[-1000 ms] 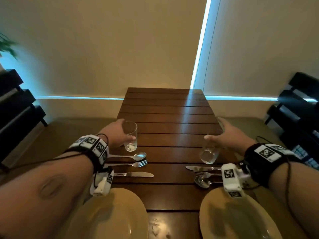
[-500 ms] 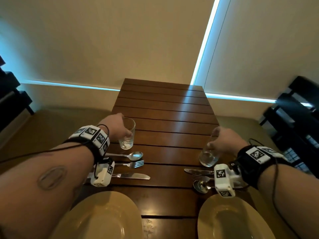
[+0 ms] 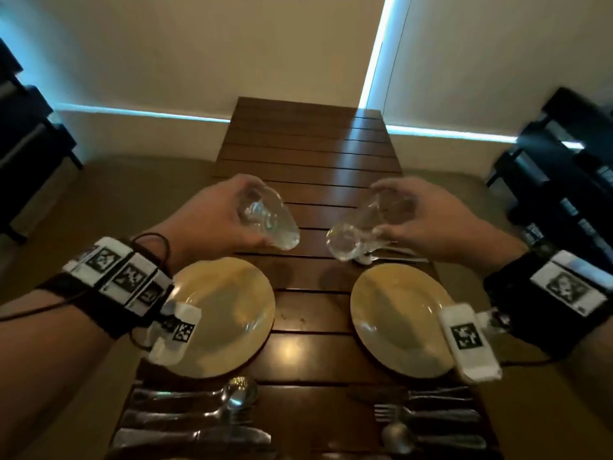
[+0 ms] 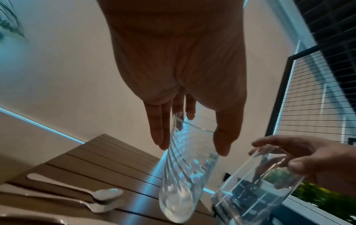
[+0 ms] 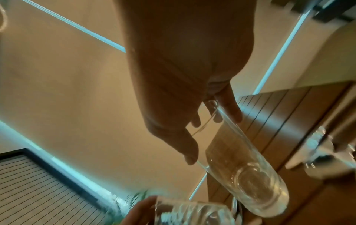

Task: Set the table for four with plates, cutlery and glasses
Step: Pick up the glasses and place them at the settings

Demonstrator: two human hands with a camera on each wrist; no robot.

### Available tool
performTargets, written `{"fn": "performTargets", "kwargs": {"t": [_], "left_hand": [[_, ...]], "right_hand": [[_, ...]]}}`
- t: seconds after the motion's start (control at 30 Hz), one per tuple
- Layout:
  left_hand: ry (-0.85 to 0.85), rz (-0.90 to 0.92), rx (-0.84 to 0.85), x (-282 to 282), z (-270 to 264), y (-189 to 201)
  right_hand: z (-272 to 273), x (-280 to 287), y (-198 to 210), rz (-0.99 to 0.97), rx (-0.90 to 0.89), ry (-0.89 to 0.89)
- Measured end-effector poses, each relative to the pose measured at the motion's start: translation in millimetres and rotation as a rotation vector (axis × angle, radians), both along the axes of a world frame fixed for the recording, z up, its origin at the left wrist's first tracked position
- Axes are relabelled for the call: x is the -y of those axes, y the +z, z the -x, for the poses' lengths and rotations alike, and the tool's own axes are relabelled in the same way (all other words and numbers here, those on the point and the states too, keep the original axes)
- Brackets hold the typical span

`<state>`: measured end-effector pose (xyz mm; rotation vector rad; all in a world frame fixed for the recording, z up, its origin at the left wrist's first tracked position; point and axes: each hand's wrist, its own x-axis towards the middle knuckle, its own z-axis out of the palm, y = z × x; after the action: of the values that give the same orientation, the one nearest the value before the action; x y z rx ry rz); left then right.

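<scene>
- The left hand grips a ribbed glass near its rim, fingers on one side and thumb on the other; the left wrist view shows them wrapped around the upper wall.
- The right hand grips a smooth glass the same way, thumb and fingers curled near its rim.
- Change: half a second ago both glasses were held upright, low over the table beside the cutlery. Now both are lifted clear of the wood and tilted, bases pointing inward toward each other.
- The hands have drawn closer together over the middle of the table; the two glass bases are near but apart.
- My reading: the glasses are not set down yet and are probably being carried to other place settings.
- Pose: both forearms reach forward from the near edge, wrists raised, palms turned inward and down.
- Below the hands lie two plates, one toward the left edge and one toward the right edge.
- Cutlery lies across the near edge on both sides, and more cutlery shows just beyond the right plate.
- The far end of the table carries nothing visible.
</scene>
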<state>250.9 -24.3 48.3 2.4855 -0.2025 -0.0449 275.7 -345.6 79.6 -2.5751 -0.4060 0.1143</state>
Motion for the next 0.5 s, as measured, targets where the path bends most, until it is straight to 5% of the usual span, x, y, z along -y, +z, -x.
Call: {"fn": "performTargets", "kwargs": {"t": [0.2, 0.5], "left_hand": [[-0.193, -0.160, -0.195, 43.7, 84.4, -8.6], [-0.123, -0.347, -0.269, 69.6, 125.0, -48.9]], "right_hand": [[96.1, -10.0, -33.4, 0.060, -0.147, 0.160], [135.6, -12.2, -61.0, 0.227, -0.152, 0.224]]}}
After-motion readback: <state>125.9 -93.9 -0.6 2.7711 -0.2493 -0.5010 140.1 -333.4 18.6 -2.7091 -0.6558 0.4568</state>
